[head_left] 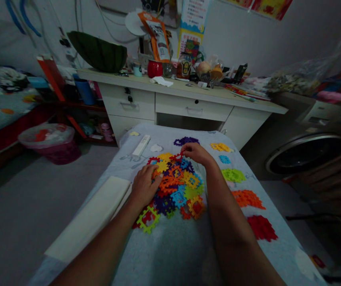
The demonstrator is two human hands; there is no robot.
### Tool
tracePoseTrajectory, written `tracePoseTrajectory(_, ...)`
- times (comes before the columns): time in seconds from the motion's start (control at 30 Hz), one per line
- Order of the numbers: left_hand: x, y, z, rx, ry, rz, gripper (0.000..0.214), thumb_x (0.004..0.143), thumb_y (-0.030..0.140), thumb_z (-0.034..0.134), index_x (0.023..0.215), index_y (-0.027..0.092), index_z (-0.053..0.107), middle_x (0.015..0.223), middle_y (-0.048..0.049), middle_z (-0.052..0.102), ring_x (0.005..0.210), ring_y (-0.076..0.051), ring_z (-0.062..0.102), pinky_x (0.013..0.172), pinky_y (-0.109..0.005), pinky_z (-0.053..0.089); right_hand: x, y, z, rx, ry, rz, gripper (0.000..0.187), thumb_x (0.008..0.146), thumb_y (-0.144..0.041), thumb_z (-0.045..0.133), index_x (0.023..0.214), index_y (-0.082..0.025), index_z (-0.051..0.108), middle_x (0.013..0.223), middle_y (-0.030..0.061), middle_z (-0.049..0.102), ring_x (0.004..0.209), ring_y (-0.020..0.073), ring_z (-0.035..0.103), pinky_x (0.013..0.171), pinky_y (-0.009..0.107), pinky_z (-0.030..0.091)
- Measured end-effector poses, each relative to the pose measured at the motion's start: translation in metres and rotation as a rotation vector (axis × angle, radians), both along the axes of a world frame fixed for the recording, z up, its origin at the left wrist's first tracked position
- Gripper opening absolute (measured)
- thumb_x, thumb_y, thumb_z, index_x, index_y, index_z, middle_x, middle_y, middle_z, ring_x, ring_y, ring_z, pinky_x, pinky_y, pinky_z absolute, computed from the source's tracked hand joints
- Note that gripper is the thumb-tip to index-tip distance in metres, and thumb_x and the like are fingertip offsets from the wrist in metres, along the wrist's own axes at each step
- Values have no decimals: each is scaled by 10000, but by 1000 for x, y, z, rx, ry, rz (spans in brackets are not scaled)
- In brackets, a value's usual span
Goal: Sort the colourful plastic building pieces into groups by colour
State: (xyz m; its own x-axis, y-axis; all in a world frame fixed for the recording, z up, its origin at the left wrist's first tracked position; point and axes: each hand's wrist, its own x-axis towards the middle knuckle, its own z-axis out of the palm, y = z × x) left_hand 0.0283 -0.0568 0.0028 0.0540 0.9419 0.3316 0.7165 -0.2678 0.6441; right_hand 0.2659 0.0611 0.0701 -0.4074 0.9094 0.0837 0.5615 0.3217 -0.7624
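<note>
Right hand (196, 153) pinches a red piece (177, 157) at the far edge of the mixed pile (176, 183), left hand (145, 186) resting thumb-spread on its left side; red stack (262, 228) lies nearer the body, right of the right forearm (233, 218).

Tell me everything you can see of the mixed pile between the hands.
The pile is an overlapping jumble of toothed, plastic-looking pieces, some open frames, in red, orange, yellow, green, blue and purple. It lies on the pale cloth. The left hand rests on its left side; the right hand appears to touch a red piece at its far edge.
</note>
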Motion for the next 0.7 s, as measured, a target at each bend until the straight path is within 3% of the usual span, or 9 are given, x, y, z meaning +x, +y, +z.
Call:
tracePoseTrajectory(0.3, -2, 3, -8, 28, -3, -11, 378, 944, 444, 398, 1159, 211, 604, 1208, -95, 616, 1156, -260, 557, 1024, -447, 433, 13, -25, 45, 151, -32, -40, 113, 746, -163, 561, 813, -163, 652, 700, -12, 622, 622, 111, 522, 595, 225, 380)
tracePoseTrajectory(0.47, -3, 5, -11, 40, 1, -29, 412, 968, 458, 344, 1157, 198, 602, 1195, -102, 619, 1157, -255, 555, 1027, -443, 428, 39, -48, 52, 177, -179, -70, 120, 736, -137, 561, 790, -169, 663, 678, -15, 626, 644, 116, 535, 615, 227, 378)
tracePoseTrajectory(0.7, -2, 3, -5, 41, -8, -37, 406, 948, 468, 362, 1120, 207, 620, 1173, -94, 627, 1130, -249, 569, 1017, -433, 432, 108, -113, 49, -60, -14, -176, 168, 767, -288, 597, 886, -174, 629, 713, 5, 620, 655, 133, 565, 615, 246, 436)
